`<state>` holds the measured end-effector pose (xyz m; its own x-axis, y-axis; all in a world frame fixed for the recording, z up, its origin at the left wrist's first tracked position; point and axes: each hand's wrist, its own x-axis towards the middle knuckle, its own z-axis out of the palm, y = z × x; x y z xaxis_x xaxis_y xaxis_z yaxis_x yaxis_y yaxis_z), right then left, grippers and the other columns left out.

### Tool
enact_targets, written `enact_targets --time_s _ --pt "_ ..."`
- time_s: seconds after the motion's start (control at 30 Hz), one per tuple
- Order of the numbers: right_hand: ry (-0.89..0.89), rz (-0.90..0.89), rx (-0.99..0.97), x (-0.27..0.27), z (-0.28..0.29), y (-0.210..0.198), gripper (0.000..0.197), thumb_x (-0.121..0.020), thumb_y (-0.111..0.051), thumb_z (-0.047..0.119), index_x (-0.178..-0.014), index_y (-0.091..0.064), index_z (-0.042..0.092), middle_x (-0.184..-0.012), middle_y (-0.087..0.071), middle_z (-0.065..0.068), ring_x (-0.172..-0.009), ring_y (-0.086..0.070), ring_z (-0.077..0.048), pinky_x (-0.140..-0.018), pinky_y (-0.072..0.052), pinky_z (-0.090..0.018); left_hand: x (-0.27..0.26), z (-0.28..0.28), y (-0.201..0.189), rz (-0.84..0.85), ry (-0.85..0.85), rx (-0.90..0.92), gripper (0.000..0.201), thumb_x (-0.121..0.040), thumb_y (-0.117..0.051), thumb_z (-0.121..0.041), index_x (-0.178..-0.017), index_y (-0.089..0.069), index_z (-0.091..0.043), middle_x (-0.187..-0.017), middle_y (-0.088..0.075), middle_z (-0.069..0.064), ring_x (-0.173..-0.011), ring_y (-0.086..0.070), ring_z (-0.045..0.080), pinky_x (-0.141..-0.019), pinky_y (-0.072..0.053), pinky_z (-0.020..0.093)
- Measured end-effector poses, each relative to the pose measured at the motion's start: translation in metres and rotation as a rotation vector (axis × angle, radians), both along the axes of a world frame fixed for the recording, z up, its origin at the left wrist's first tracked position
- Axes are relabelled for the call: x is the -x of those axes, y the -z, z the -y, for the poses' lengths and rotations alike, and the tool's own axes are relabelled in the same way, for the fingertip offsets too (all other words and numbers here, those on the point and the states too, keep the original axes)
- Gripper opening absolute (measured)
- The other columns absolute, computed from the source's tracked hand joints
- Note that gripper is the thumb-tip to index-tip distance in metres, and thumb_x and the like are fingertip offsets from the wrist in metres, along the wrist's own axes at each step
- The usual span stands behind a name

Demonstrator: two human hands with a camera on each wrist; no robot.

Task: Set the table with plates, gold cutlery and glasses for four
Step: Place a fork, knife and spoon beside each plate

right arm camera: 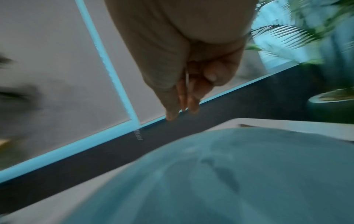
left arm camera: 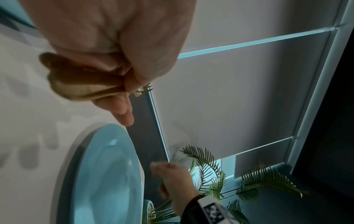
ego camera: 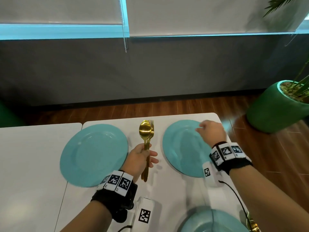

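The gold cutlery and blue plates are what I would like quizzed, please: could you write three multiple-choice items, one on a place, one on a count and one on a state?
1. Where is the bundle of gold cutlery?
A. Lying on the left plate
B. Held above the table between the two far plates
C. On the floor by the plant pot

2. How many blue plates show in the head view?
A. Three
B. One
C. Five

3. What is the right hand doing?
A. Gripping a glass
B. Holding a fork
C. Hovering over the right plate with nothing visible in it

Answers:
1 B: the left hand grips the handles in the gap between the left plate and the right plate.
2 A: two plates lie far, and a near plate sits at the bottom edge.
3 C: its fingers hang loosely curled above the plate's far rim.
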<state>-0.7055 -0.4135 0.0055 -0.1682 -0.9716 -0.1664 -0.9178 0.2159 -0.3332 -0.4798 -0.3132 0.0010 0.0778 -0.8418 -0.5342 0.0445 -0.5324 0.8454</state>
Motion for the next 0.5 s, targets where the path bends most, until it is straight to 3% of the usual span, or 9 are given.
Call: enact_targets --time_s 0.1,0.2,0.4,0.5 --pt "-0.452 0.103 0.127 -0.057 -0.029 -0.018 0.026 -0.092 -0.057 0.025 -0.114 -0.069 0.019 -0.117 -0.067 0.002 -0.108 -0.060 -0.017 -0.094 -0.043 -0.027 -0.003 -0.004 -0.004 0.092 0.038 -0.018 0.016 -0.099 -0.033 -0.009 -0.110 -0.045 -0.010 -0.089 -0.069 0.006 -0.059 -0.059 0.017 -0.054 -0.045 0.023" --pt "-0.840 0.027 0.095 -0.099 -0.051 -0.025 0.027 -0.096 -0.050 0.026 -0.116 -0.067 0.023 -0.115 -0.066 0.005 -0.106 -0.061 -0.014 -0.091 -0.049 -0.028 -0.006 -0.006 -0.010 0.089 0.063 -0.016 0.016 -0.099 -0.031 -0.005 -0.111 -0.040 -0.008 -0.087 -0.067 0.009 -0.056 -0.059 0.018 -0.049 -0.042 0.023" --pt "-1.008 -0.170 -0.065 -0.124 -0.050 -0.029 0.025 -0.096 -0.049 0.026 -0.111 -0.069 0.025 -0.109 -0.067 0.002 -0.099 -0.062 -0.019 -0.084 -0.052 -0.031 -0.023 -0.010 -0.017 0.140 0.115 -0.032 0.019 -0.099 -0.036 -0.008 -0.117 -0.040 -0.006 -0.082 -0.069 0.006 -0.044 -0.059 0.010 -0.049 -0.043 0.023" --pt "-1.077 -0.259 -0.102 -0.130 -0.055 -0.031 0.023 -0.095 -0.050 0.025 -0.102 -0.071 0.026 -0.103 -0.066 0.002 -0.095 -0.061 -0.018 -0.077 -0.049 -0.031 -0.030 -0.016 -0.021 0.048 0.101 -0.052 0.019 -0.098 -0.035 -0.004 -0.117 -0.036 -0.007 -0.091 -0.065 0.015 -0.057 -0.061 0.020 -0.048 -0.046 0.022"
